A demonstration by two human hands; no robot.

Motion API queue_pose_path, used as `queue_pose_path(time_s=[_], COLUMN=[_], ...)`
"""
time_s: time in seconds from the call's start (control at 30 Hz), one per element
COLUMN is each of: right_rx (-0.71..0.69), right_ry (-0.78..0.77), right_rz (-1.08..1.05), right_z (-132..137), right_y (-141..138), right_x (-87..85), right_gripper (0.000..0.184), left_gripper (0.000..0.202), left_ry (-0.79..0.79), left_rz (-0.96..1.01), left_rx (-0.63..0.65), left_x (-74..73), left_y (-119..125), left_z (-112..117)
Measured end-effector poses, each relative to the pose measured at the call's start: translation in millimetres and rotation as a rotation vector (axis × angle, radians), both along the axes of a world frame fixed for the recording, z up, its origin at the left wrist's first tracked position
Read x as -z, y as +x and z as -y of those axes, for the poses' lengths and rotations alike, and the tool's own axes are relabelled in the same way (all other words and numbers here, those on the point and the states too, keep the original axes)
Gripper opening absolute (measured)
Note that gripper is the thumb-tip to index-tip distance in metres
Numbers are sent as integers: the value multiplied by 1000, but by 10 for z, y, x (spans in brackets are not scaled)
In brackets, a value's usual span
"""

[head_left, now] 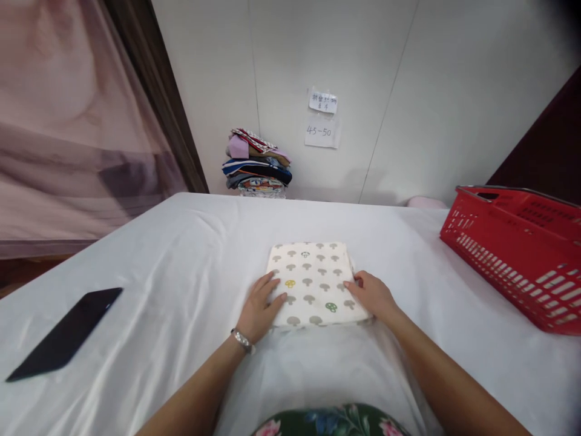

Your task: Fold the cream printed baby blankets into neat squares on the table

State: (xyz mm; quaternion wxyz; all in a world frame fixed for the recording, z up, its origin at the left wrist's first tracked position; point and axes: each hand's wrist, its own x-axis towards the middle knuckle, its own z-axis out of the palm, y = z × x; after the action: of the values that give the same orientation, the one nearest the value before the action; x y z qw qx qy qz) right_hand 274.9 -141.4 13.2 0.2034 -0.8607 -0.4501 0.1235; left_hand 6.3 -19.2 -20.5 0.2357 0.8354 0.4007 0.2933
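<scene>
A folded cream cloth (313, 272) printed with small mushrooms lies flat on the white-covered table (181, 254), right in front of me. My left hand (259, 307) rests on its near left corner with the fingers stretched out flat; a bracelet circles that wrist. My right hand (373, 295) sits at the cloth's near right edge, its fingers curled round the folded edge. Both forearms reach in from the bottom of the view.
A red plastic basket (517, 254) stands at the table's right side. A black phone (68, 333) lies flat near the left edge. A stack of folded clothes (256, 163) sits at the far edge against the wall, under two paper notes (322, 118).
</scene>
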Motion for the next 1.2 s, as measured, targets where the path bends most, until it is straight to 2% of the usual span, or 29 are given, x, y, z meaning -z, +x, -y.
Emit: queue_pose_path(time_s=[0.13,0.27,0.47,0.73,1.0,1.2], right_rx=[7,10,44,85,70,83], right_ry=[-35,34,0,-27,11,11], right_rz=[-68,-120,-52,-17,-193,-147], right_z=[-55,-68,-81,-125,-169,-203], right_y=[41,62,38,23,108,130], right_x=[16,31,9,-1,51,85], right_gripper=[29,25,32,33,27,30], left_gripper=[37,36,37,37,37,37], left_ry=[20,53,68,71,97,97], left_rz=[1,15,16,-6,-22,-27], left_rx=[10,30,50,44,55,67], left_x=[-8,24,48,37,61,51], left_y=[-4,-17,-38,-50,-54,-55], left_z=[-15,-47,-66,-73,-100,-106])
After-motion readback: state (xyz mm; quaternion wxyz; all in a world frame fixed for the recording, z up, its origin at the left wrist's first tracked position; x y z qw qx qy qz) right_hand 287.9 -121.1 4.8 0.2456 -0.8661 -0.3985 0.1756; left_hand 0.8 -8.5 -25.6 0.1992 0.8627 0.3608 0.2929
